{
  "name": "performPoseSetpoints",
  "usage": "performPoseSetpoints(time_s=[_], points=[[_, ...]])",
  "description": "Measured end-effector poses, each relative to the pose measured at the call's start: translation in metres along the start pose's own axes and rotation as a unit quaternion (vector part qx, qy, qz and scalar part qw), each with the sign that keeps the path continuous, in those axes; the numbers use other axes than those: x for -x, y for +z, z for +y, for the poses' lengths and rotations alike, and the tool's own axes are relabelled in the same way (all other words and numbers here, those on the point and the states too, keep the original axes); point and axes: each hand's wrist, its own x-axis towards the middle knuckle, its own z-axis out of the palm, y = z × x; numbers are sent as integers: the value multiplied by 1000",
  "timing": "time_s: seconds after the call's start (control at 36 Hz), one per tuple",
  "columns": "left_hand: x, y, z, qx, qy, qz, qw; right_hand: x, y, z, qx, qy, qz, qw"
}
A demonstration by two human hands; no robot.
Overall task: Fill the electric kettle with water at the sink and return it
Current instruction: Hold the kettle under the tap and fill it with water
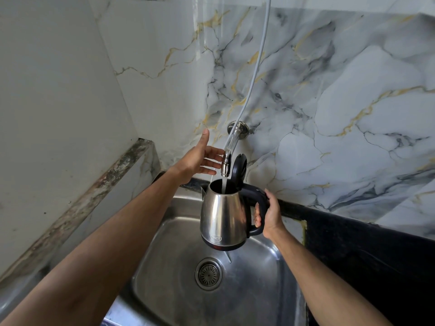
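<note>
A steel electric kettle (222, 217) with a black handle hangs in the air above the steel sink (256, 295). Its black lid (239, 168) stands open. My right hand (269, 214) is closed around the handle. A thin stream of water runs from the chrome tap (226, 164) on the marble wall straight into the kettle's mouth. My left hand (200, 158) is beside the tap on its left, fingers spread, fingertips at or just touching the tap's lower part.
The sink's round drain (209, 274) lies below the kettle. A black counter (367, 245) runs to the right of the sink. A grey hose (255, 67) hangs down the marble wall to the tap. A stained ledge (94, 198) borders the left side.
</note>
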Motion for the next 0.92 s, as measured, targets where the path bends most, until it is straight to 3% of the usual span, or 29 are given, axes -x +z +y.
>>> performPoseSetpoints(time_s=[0.31, 0.92], points=[[-5, -1, -6, -9, 31, 16, 999, 1, 2, -1, -7, 1, -3, 1000], [-16, 19, -17, -175, 71, 11, 982, 1, 0, -1, -7, -5, 8, 1000]])
